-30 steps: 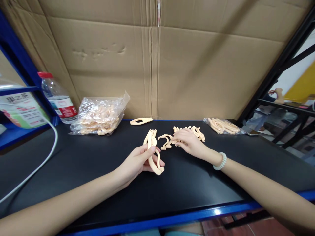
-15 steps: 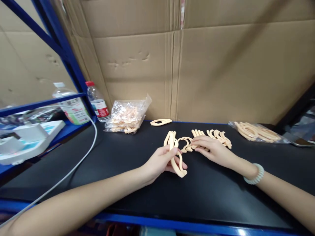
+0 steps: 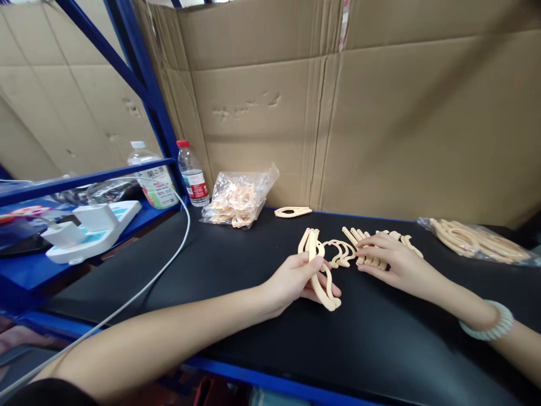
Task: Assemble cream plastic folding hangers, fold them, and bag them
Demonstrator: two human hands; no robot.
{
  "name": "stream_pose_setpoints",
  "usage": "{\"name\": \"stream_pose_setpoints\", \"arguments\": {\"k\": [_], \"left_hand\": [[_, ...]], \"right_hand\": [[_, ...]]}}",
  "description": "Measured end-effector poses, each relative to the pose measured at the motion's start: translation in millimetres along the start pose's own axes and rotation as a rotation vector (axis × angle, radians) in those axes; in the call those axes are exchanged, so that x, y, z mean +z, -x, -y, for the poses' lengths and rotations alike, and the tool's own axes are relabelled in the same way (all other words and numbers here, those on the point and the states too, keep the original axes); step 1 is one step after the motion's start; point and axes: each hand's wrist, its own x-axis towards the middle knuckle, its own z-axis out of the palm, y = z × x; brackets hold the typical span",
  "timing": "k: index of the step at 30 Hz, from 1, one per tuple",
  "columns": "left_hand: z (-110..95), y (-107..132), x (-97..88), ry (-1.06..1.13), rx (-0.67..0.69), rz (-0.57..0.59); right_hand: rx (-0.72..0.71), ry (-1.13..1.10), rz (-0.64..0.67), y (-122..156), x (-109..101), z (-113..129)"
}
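Observation:
My left hand (image 3: 302, 279) is closed around several cream plastic folding-hanger parts (image 3: 322, 285), long curved arms whose narrow tops point away from me. My right hand (image 3: 397, 262) lies over a row of similar hanger arms (image 3: 353, 235), fingers stretched out and apart, their tips touching the pieces. That hand covers much of the row. Between the two hands, several curved hook pieces (image 3: 339, 254) rest on the black tabletop. More curved pieces (image 3: 409, 243) show just beyond my right hand.
One folded hanger (image 3: 293, 212) lies near the cardboard wall. A clear bag of cream parts (image 3: 239, 200) stands at back left, beside a red-capped bottle (image 3: 193, 175). Another bagged bundle (image 3: 477, 241) is at right. A white cable (image 3: 169, 262) crosses the left side, near a power strip (image 3: 95, 234).
The view has turned a little left, so everything sits further right. My right hand has shifted slightly right along the row. My left hand keeps its hold on the hanger parts.

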Motion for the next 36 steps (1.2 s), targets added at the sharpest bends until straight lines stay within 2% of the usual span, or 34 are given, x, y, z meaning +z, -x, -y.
{"name": "stream_pose_setpoints", "arguments": {"k": [5, 9, 12, 15, 18, 22, 24, 26, 32, 34, 36], "left_hand": [[0, 0, -0.8, 0.011, -0.012, 0.003], [0, 1, -0.7, -0.004, -0.009, 0.0], [-3, 1, 0.6, -0.017, -0.015, -0.007], [-7, 1, 2.7, 0.0, -0.026, -0.018], [-9, 3, 4.9, 0.031, -0.009, -0.02], [-4, 4, 6.1, -0.016, 0.054, -0.027], [0, 2, 5.9, -0.065, 0.117, -0.061], [3, 0, 5.7, -0.128, 0.197, -0.103], [1, -3, 2.9, -0.337, 0.401, -0.252], [0, -4, 0.3, -0.403, 0.436, -0.268], [0, -6, -2.5, -0.474, 0.471, -0.264]], "right_hand": [[0.022, -0.067, 0.071, 5, -5, -7], [0.049, -0.106, 0.069, 4, -16, -9], [0.084, -0.117, -0.009, 1, -23, -5], [0.066, -0.131, -0.144, -3, -23, 11], [-0.052, -0.168, -0.219, -8, -18, 42], [-0.331, -0.157, -0.148, -12, -15, 81], [-0.44, -0.073, -0.116, -12, -15, 91], [-0.476, -0.007, -0.11, -12, -15, 93], [-0.356, -0.026, -0.068, -9, -13, 82], [-0.266, -0.139, -0.102, -9, -13, 80], [-0.107, -0.338, -0.163, -9, -13, 79]]}}
